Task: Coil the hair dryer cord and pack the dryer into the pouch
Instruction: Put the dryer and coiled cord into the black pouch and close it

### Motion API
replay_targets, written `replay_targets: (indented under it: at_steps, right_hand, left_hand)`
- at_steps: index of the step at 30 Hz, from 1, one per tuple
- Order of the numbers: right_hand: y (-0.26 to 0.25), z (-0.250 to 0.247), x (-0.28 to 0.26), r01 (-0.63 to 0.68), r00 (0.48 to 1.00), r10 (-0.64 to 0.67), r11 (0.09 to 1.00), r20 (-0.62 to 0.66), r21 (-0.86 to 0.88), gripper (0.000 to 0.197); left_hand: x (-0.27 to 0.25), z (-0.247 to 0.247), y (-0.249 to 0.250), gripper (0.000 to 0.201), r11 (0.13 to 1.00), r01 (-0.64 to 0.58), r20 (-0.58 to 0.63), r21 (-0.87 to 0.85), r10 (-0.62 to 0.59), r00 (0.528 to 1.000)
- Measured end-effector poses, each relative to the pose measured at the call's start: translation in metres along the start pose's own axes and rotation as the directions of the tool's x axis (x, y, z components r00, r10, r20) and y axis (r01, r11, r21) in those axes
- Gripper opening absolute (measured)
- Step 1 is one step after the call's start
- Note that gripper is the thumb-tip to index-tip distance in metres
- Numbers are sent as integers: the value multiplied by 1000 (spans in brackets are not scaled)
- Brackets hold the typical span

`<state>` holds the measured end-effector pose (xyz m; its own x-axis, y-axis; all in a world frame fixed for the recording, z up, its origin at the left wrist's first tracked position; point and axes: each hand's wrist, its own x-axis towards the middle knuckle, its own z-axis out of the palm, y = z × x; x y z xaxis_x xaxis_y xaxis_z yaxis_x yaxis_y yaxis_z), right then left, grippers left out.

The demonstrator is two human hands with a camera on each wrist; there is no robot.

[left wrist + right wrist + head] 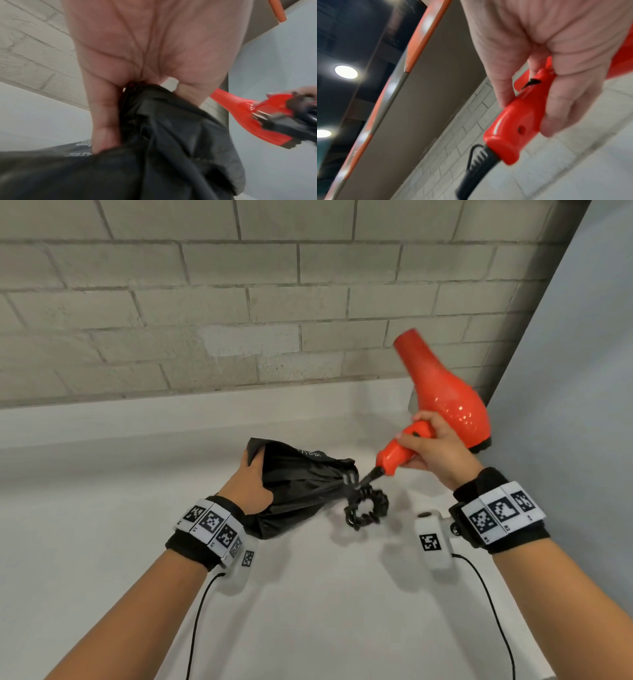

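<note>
from the head view we hold the red hair dryer [445, 395] up over the white counter [102, 508] with our right hand [435, 446], fingers and thumb wrapped round its handle, nozzle tilted up toward the brick wall [205, 302]. the black coiled cord [368, 508] hangs from the handle's end in a bunched loop, just beside the black pouch [298, 487]. our left hand [250, 484] grips the pouch by its gathered fabric, thumb at the near side, fingers tucked over the far edge; the pouch's lower end sits near the counter, though we cannot tell if it touches.

in the left wrist view our left hand [145, 47] closes on the bunched pouch [163, 148], one finger [106, 115] pressed along the folds. the dryer [248, 115] shows at right, blurred.

in the right wrist view our right hand [547, 60] curls round the dryer's handle [513, 128], and the ribbed black cord [476, 169] leaves its end downward.
</note>
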<state>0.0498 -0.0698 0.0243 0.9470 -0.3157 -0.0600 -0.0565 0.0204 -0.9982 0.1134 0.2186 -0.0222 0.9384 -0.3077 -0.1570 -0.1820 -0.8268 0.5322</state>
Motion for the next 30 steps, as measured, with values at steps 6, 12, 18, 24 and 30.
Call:
replay_targets:
  at_steps: [6,12,18,24,30]
  right_hand:
    - [-12,14,-12,303,951,-298,951,-84,54,38]
    - [16,29,-22,365,925,-380,906,-29,-215,49]
    - [27,40,-33,411,901,-425,780,81,-471,43]
    - [31,39,-33,471,881,-306,629,360,-618,32]
    - [40,34,-33,553,824,-242,544,512,-632,23]
  left_hand:
    - [-5,-2,23,85,989,-60,234,-132,90,968]
    - [1,-2,29,69,964,-20,280,-266,97,955]
    - [13,-6,28,45,850,-49,-78,-525,9,997]
    - [17,-26,36,74,875,-24,-66,-483,-10,998]
    - [29,-37,30,73,782,-4,-67,-623,-48,997]
